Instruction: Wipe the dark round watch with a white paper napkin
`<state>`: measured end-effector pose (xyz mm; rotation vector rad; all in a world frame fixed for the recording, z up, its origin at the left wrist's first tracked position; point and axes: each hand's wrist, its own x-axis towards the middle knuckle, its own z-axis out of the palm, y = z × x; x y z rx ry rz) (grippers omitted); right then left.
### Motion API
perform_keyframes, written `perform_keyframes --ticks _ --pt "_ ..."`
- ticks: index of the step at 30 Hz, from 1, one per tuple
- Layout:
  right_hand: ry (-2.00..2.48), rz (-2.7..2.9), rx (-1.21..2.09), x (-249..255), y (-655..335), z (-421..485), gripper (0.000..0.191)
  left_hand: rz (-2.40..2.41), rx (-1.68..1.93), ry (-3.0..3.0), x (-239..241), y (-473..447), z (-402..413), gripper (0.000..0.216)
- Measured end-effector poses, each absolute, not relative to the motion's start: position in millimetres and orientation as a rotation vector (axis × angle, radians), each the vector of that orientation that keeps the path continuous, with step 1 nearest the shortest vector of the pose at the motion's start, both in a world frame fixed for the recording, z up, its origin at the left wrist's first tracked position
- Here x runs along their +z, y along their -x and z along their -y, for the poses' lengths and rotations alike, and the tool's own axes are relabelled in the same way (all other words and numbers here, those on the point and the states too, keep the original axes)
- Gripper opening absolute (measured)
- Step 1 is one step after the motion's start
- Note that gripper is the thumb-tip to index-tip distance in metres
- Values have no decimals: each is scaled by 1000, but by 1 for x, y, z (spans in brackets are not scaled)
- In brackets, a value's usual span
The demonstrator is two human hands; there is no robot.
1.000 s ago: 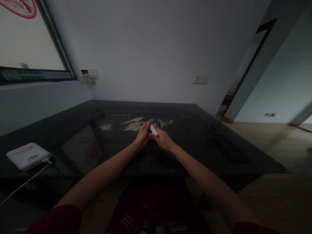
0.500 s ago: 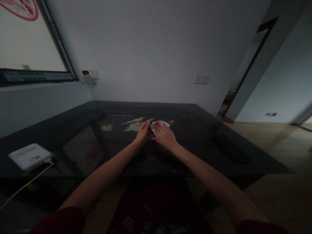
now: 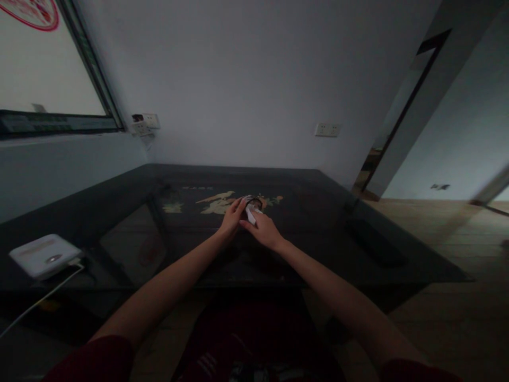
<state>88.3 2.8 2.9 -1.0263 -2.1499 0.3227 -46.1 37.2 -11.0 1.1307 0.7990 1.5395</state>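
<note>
"Two dark red sleeves (image 3: 93, 358) lie nearest us; what do we note beyond them?"

"Left of the forearms, on the dark table (image 3: 310, 244), a white box (image 3: 45, 254). Farther in, we see the right hand (image 3: 262, 228), its fingers closed on a white sheet (image 3: 251, 215); paper or cloth, we cannot tell."

"And the left hand (image 3: 231, 217)?"

"Its fingers curl against the left side of a small rounded object (image 3: 256, 201), gripping it, as far as we can judge. The object lies between the hands; whether it touches the table, we cannot tell."

"What has just changed?"

"Half a second ago the sheet was spread across the object under flattened fingers. Now it is bunched narrow, and more of the object shows. For the work in hand, we judge, this means a smaller area of contact."

"Farther still, we mark the painted bird (image 3: 222, 197), then the wall socket (image 3: 327, 130)."
</note>
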Motion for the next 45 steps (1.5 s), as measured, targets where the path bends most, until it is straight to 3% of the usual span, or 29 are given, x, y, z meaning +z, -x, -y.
perform_keyframes --ticks 5,10,16,24,31,36,40,45 --pt "794 1607 1098 2 -89 -18 60 -761 1497 -1057 -16 41 -41 53" --pt "609 1370 1267 7 -88 -18 61 -673 1517 -1051 -17 38 -41 53" --pt "815 1909 800 9 -95 -9 61 -759 1522 -1100 -15 43 -38 52" --pt "1162 2533 -157 12 -98 -3 31 -881 1374 -1099 -10 45 -36 48" --pt "1291 2557 -444 11 -91 2 38 -896 1376 -1039 -7 46 -39 43" --pt "1251 2492 -183 12 -90 5 34 -937 1390 -1077 -7 48 -39 41" --pt "1171 2300 241 8 -91 -3 23 -889 1383 -1059 -9 47 -37 41" --pt "963 1852 875 -2 -89 -17 29 -842 1432 -1059 -15 44 -40 40"
